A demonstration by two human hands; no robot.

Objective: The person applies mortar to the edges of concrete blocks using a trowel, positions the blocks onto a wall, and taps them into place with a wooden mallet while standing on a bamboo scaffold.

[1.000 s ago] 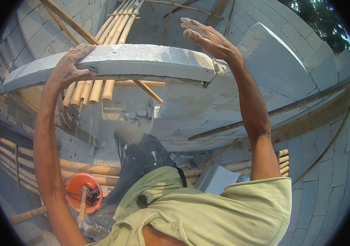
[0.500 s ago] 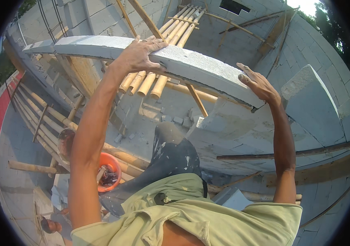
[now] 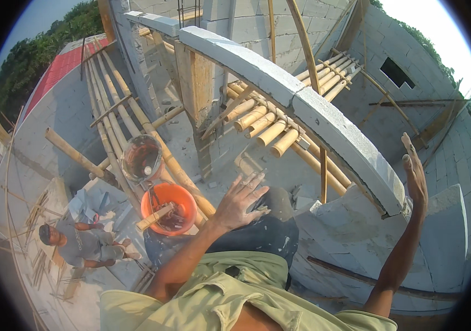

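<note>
My left hand (image 3: pixel 243 201) hangs over my raised dark-trousered knee (image 3: pixel 271 220), fingers spread and holding nothing. My right hand (image 3: pixel 414 176) is raised at the near end of a long pale block beam (image 3: pixel 348 143), its fingers stretched upward; whether its edge touches the block is hard to tell. The beam runs away to the upper left in separate pieces. An orange bucket (image 3: pixel 188 205) with a wooden-handled tool sits left of my left hand, and a mortar-stained bucket (image 3: pixel 139 163) stands just beyond it.
Bamboo poles (image 3: pixel 103 99) form a walkway on the left, and more bamboo (image 3: pixel 279 140) lies under the beam. Light block walls (image 3: pixel 439 154) surround the drop below. A co-worker (image 3: pixel 81 243) in grey stands lower down at left, among timber and blocks. A red roof (image 3: pixel 48 71) shows beyond.
My left hand has let go of the beam and dropped over my knee. My view has swung left, bringing the buckets, the co-worker and the red roof further into sight.
</note>
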